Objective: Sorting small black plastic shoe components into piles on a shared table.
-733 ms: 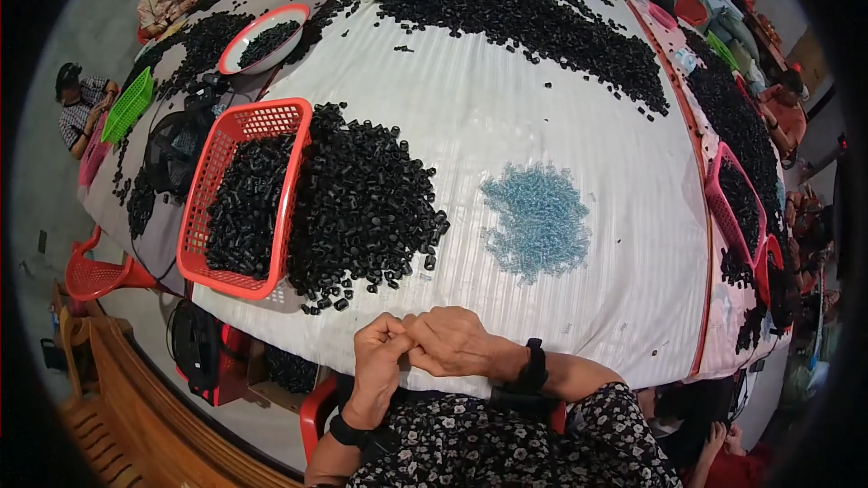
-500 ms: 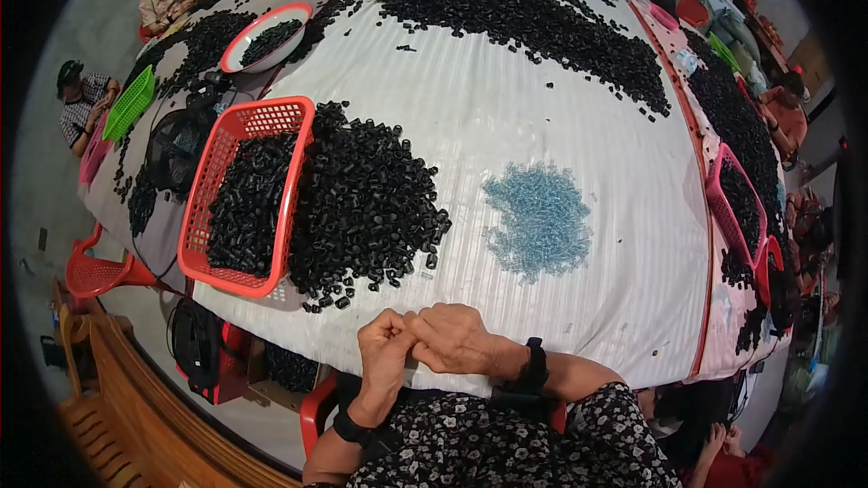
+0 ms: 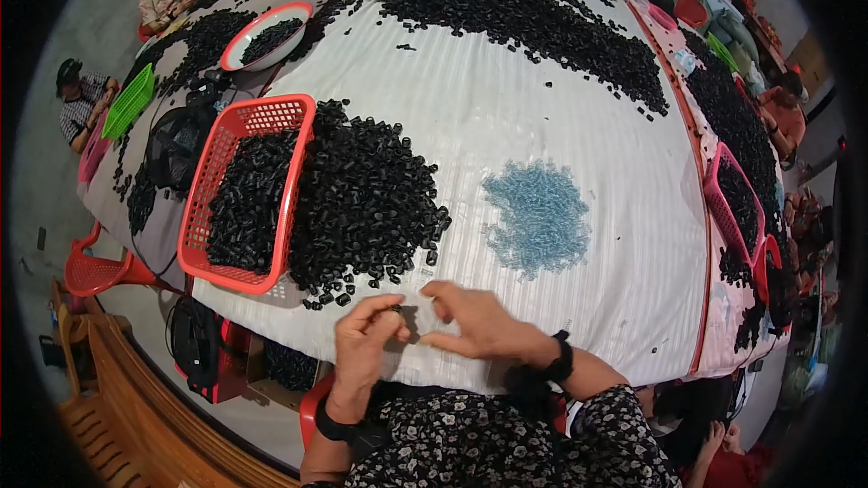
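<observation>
Near the table's front edge, my left hand [image 3: 363, 336] is closed in a pinch, with a small black plastic piece [image 3: 396, 309] showing dark at its fingertips. To its right, my right hand [image 3: 479, 321] is open, thumb and fingers apart and a little smeared by motion; nothing shows between them. Just beyond my hands lies a heap of short black cylindrical plastic pieces [image 3: 362, 199]. A red plastic basket [image 3: 289, 208] stands against the heap's left side, holding more of them. Right of the heap is a pile of tiny clear bluish pieces [image 3: 538, 217].
A white cloth [image 3: 624, 244] covers the table. Across its far side spreads a broad band of black pieces [image 3: 524, 14]. A red-and-white basin [image 3: 294, 14] stands far left, a pink basket [image 3: 737, 208] far right. Other people sit at both sides. A wooden bench [image 3: 136, 398] is lower left.
My hands were together, fingertips meeting; now they are apart. The right hand has moved right and opened, while the left stays pinched, shifted slightly left, with the black piece now visible.
</observation>
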`<state>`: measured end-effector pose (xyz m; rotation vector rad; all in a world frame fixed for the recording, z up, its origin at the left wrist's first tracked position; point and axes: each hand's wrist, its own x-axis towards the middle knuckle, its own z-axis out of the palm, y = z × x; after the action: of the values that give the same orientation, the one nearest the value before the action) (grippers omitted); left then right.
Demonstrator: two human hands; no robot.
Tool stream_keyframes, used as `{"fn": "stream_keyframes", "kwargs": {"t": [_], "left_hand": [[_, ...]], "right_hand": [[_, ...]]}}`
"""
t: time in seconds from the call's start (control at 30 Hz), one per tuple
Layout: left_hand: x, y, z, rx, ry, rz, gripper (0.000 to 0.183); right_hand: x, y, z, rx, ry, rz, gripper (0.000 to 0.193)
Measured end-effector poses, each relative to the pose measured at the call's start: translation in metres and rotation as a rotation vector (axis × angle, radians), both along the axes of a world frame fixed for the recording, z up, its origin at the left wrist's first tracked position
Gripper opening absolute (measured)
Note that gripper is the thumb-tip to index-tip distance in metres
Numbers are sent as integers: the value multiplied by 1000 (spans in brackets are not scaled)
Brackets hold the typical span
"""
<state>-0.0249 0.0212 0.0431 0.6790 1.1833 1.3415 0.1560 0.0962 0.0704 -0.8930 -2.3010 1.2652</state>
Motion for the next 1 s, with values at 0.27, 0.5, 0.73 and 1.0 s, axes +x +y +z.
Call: {"fn": "stream_keyframes", "kwargs": {"t": [0.27,0.5,0.73,1.0], "left_hand": [[-50,19,27,148,301,239,11],[-83,36,29,261,442,511,27],[-86,31,35,310,445,517,20],[-91,29,42,313,534,503,19]], "right_hand": [[58,44,-14,430,-198,-409,18],[43,60,-19,550,-240,-486,4],[27,94,-35,660,-302,-483,11],[26,107,-48,722,-371,-456,15]]}}
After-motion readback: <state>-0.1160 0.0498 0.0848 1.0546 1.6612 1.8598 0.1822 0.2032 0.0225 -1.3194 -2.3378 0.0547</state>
